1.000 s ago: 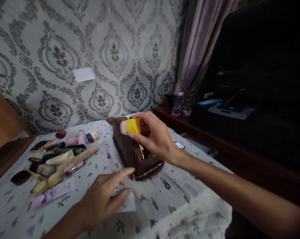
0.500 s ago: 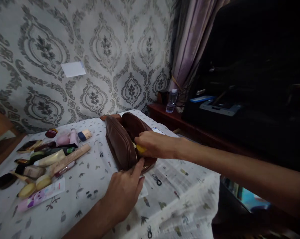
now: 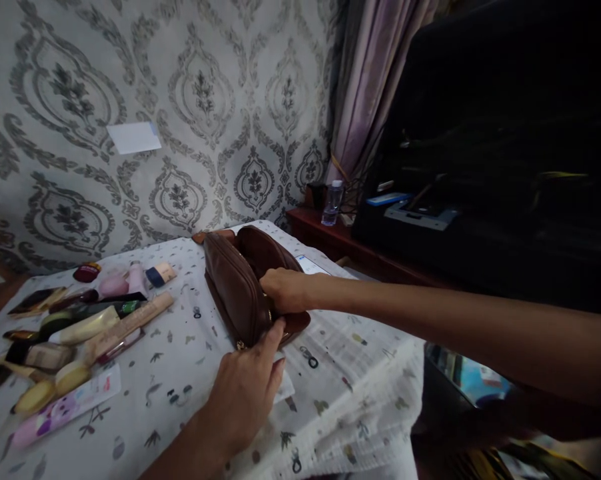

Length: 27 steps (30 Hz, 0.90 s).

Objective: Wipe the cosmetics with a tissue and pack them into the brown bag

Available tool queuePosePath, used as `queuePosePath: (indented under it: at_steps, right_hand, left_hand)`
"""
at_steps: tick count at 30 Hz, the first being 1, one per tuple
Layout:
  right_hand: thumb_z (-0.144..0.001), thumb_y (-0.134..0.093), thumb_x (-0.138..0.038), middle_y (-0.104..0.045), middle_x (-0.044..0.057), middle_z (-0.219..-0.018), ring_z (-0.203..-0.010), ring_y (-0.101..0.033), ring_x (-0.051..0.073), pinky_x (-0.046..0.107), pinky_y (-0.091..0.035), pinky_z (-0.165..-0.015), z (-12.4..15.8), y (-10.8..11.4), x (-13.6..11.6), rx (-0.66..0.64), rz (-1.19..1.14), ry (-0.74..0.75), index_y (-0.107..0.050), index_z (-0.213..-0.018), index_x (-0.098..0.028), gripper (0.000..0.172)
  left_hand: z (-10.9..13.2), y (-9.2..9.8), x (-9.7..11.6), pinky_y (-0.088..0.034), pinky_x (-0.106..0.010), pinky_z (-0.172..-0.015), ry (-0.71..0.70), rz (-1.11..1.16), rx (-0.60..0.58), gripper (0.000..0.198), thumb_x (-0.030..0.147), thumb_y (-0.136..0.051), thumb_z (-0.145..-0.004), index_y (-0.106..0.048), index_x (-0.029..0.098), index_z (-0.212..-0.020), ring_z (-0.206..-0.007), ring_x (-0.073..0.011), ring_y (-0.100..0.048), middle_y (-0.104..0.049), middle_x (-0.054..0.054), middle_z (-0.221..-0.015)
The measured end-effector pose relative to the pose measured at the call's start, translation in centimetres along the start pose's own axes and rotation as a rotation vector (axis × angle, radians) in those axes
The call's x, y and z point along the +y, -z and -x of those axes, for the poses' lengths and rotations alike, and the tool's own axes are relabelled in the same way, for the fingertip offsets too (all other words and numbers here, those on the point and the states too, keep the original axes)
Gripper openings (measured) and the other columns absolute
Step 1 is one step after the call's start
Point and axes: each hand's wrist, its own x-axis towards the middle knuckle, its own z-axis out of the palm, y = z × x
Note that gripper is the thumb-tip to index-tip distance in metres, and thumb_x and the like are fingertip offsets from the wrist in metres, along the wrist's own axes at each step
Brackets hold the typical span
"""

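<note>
So, starting from the left: there's a whole spread of makeup [image 3: 75, 327] lying loose on the desk [image 3: 180, 413], which has a printed cloth over it. I can make out tubes, a pink tube [image 3: 65, 407] lying flat near the edge, a long tan stick [image 3: 133, 321] and a little red pot [image 3: 85, 272] further back. All of it sits well apart from the hands.

Mid-frame is the brown pouch [image 3: 233, 290], lying on the desk with its zip open and the mouth gaping upward. It looks like soft faux leather, so my guess is light and floppy, with sides that cave in if you squeeze the middle. The zip rim or the ends look like the firmer places to grip.

The left hand [image 3: 245, 393] rests palm down just in front of it. The fingers [image 3: 275, 331] are loosely spread, with the index stretched out and touching the near end of the pouch by the zip. It's holding nothing, just bracing.

The right hand [image 3: 285, 290] comes in from the right and curls over the open mouth, fingertips tucked inside. I honestly can't tell whether they're pinching anything in there.

Just behind that wrist there's a phone [image 3: 311, 265] lying flat on the desk. Further right, a water bottle [image 3: 332, 202] stands on a dark sideboard [image 3: 360, 250] by the curtain [image 3: 365, 100]. Nothing crowds the pouch apart from the two hands.
</note>
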Motion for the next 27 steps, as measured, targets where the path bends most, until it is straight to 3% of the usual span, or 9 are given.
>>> queuePosePath:
  at_steps: [5,10,17,23,27]
  right_hand:
    - [-0.083,-0.06,-0.015,-0.073,0.02,-0.107,-0.1,-0.071,0.033,0.032,-0.054,-0.074,0.2,-0.1,-0.5,-0.037,-0.016,-0.009,-0.07,-0.108,-0.006,0.029]
    - [-0.078,-0.068,-0.015,-0.069,0.022,-0.117,-0.106,-0.068,0.034,0.035,-0.056,-0.08,0.8,0.3,-0.8,-0.021,-0.039,-0.076,-0.051,-0.132,-0.002,0.058]
    - [-0.079,-0.065,-0.014,-0.071,0.02,-0.112,-0.105,-0.069,0.033,0.033,-0.056,-0.077,0.3,-0.8,-0.2,-0.033,-0.062,-0.008,-0.056,-0.122,-0.007,0.044]
    - [-0.072,-0.074,-0.016,-0.064,0.023,-0.126,-0.112,-0.066,0.032,0.033,-0.055,-0.085,0.2,-0.2,-0.5,-0.074,-0.14,-0.098,-0.041,-0.136,-0.004,0.073]
    - [-0.076,-0.071,-0.019,-0.061,0.023,-0.13,-0.117,-0.063,0.033,0.035,-0.055,-0.088,0.5,0.3,-1.1,-0.05,-0.151,-0.136,-0.036,-0.141,-0.005,0.076]
  left_hand:
    - [0.0,-0.1,0.0,-0.055,-0.031,-0.071,-0.018,-0.009,0.006,0.053,0.021,-0.042,-0.096,-0.035,0.021,-0.148,-0.08,-0.0216,-0.073,-0.076,-0.008,-0.098]
    - [0.0,-0.1,-0.1,-0.054,-0.032,-0.069,-0.002,-0.009,-0.016,0.052,0.023,-0.04,-0.097,-0.034,0.02,-0.149,-0.077,-0.0224,-0.073,-0.076,-0.008,-0.091]
    - [0.1,-0.1,-0.1,-0.053,-0.032,-0.072,0.008,0.014,-0.048,0.054,0.021,-0.041,-0.096,-0.032,0.02,-0.15,-0.079,-0.0227,-0.072,-0.075,-0.008,-0.092]
    - [0.1,0.0,-0.1,-0.054,-0.035,-0.071,0.021,0.024,-0.054,0.054,0.023,-0.04,-0.097,-0.03,0.018,-0.15,-0.078,-0.0242,-0.072,-0.075,-0.009,-0.089]
    - [0.0,-0.3,-0.3,-0.054,-0.034,-0.069,0.002,0.014,-0.029,0.054,0.022,-0.04,-0.096,-0.032,0.017,-0.149,-0.076,-0.0237,-0.072,-0.074,-0.009,-0.085]
